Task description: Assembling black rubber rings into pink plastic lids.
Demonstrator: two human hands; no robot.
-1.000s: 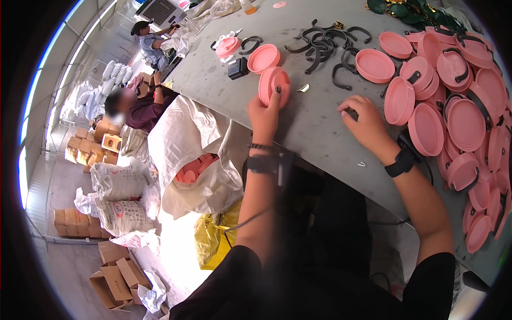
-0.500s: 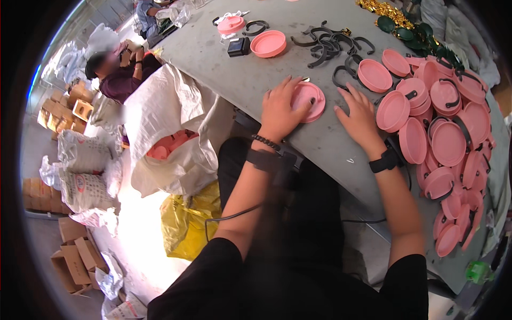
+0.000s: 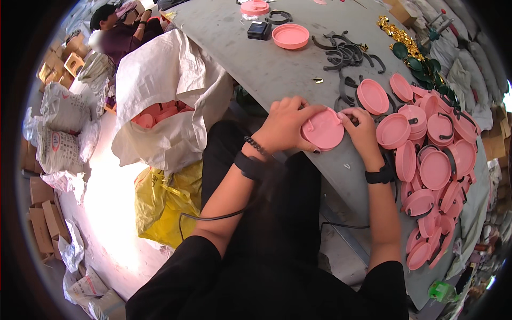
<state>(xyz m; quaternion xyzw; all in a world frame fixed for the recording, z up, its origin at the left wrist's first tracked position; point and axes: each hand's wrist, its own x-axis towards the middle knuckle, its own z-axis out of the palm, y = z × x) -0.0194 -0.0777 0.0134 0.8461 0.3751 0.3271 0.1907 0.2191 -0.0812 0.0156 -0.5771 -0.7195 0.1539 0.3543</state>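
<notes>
A pink round plastic lid [image 3: 326, 133] with small raised lugs is held at the near edge of the table, its flat face up. My left hand [image 3: 284, 126] grips it from the left, thumb and fingers around its rim. On the other side my right hand [image 3: 362, 132] pinches at the rim beside a lug; whether a small part sits between those fingertips I cannot make out. Beyond the hands lie a pile of dark grey curved handles [image 3: 341, 56] and a small gold clip [image 3: 318, 81]. Closest to my right hand is a loose pink lid [image 3: 373, 96].
Many pink lids with dark handles [image 3: 434, 169] are heaped along the right. Gold clips [image 3: 400, 34] and green discs [image 3: 421, 69] lie behind. A black box [image 3: 259, 30] stands farther off. Left of the table is a white sack [image 3: 160, 69] of pink parts; a person [image 3: 120, 37] sits beyond.
The pink lid has come up off the table toward me, now in my left hand's grip. My right hand has moved in from beside it to its rim. The head view has shifted.
</notes>
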